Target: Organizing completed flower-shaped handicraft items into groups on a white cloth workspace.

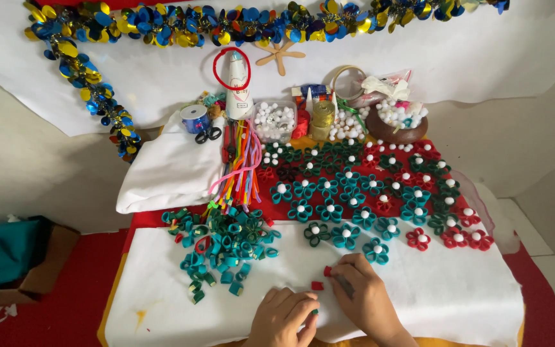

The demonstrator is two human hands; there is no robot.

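Observation:
My left hand [284, 316] rests on the white sheet [162, 295] at the bottom centre, fingers curled, pinching a small dark green ring piece at its fingertips. Beside it my right hand [361, 290] lies knuckles up, fingers closed on a small red piece at its left tip. Another red piece [317, 285] lies on the sheet between the two hands. A pile of loose teal and green ring pieces [223, 247] sits to the upper left of my hands. Finished teal, green and red flowers with white bead centres [361, 189] spread beyond them.
Coloured pipe cleaners [242, 164], a glue bottle [238, 87], black scissors [208, 135], a clear tub of white beads [275, 121], a gold spool [322, 117] and a brown bowl of beads [398, 125] stand at the back. A blue-gold garland [181, 26] hangs above. A folded white cloth [168, 170] lies left.

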